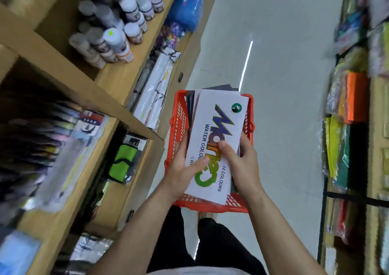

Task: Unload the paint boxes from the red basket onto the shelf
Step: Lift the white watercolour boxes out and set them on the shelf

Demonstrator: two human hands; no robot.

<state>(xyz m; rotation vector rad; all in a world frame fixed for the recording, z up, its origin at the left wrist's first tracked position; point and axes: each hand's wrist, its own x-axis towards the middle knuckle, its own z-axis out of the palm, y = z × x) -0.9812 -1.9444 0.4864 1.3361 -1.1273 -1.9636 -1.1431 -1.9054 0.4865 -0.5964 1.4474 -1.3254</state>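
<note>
A red plastic basket (179, 119) sits on the floor in front of me. Both hands hold a white water-colour paint box (219, 123) with a purple-to-green logo, just above the basket. My left hand (185, 169) grips its left edge, thumb on the front. My right hand (242, 165) grips the right edge, thumb on the logo. Darker flat boxes (191, 104) stand in the basket behind the white one. The wooden shelf (88, 89) rises on my left.
The shelf holds white-capped paint bottles (126, 34) up high, wrapped white packs (153, 91), a green pouch (124, 161) and coloured sets (63, 131) lower down. Another rack of coloured packs (353, 106) lines the right. Grey aisle floor (284, 85) runs between them.
</note>
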